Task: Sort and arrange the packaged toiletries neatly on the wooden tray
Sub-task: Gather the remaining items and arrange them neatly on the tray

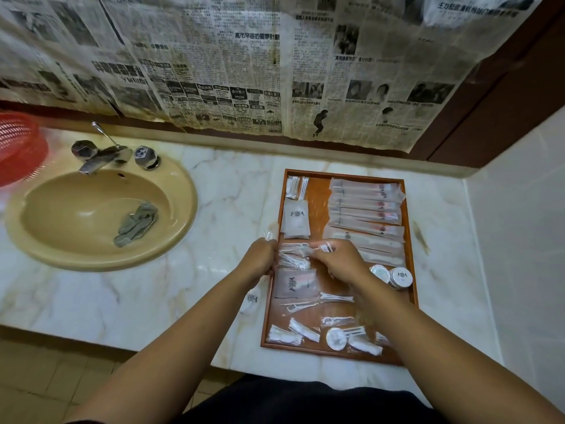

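Note:
A wooden tray (411, 240) lies on the marble counter, full of clear-wrapped toiletries. Long toothbrush packets (365, 206) are stacked along its right side, flat sachets (296, 220) lie on the left, and two round white jars (393, 276) sit at the right rim. Small floss-pick and cotton-swab packets (301, 330) are scattered across the near end. My left hand (258, 258) grips a bundle of small packets (293, 255) at the tray's left edge. My right hand (339, 260) pinches the same bundle from the right, over the tray's middle.
A beige sink (101, 215) with a grey rag in it and a chrome tap (104, 156) lies to the left. A red plastic basket (18, 145) stands at the far left. One sachet (251, 299) lies on the counter beside the tray. Newspaper covers the wall.

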A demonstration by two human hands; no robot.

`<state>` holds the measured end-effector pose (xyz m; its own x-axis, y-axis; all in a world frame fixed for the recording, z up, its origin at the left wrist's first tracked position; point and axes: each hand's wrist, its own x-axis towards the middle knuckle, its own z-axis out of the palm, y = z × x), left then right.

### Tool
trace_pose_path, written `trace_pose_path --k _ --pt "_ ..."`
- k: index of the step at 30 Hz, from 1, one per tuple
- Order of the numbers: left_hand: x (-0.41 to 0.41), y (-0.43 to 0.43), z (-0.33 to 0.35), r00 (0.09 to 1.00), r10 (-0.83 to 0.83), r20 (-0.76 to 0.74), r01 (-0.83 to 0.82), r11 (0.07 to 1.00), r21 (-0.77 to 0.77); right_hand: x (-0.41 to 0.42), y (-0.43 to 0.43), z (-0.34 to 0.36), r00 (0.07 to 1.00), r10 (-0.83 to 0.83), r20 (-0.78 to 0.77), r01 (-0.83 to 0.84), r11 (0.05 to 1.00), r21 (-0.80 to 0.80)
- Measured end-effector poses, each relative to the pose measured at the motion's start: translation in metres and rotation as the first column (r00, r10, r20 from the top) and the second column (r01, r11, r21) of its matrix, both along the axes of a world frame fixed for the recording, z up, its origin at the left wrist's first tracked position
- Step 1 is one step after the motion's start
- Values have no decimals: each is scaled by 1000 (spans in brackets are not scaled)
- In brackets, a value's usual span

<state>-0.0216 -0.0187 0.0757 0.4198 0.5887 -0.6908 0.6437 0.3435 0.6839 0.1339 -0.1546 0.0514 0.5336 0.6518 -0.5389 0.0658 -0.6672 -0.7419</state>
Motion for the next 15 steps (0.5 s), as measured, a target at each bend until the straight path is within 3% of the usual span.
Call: trace_pose_path --k 7,12,15 --pt "2 12 -12 987 -163 -9 163 980 112 4 14 -7 994 46 98 -47 999 10" --pt "-7 9 -31 964 -258 -59 265 944 197 -2 14 -19 997 -40 -59 41 999 24" --pt "-10 12 -39 965 -253 -73 263 939 224 -3 14 -26 996 -60 -70 59 998 -15"
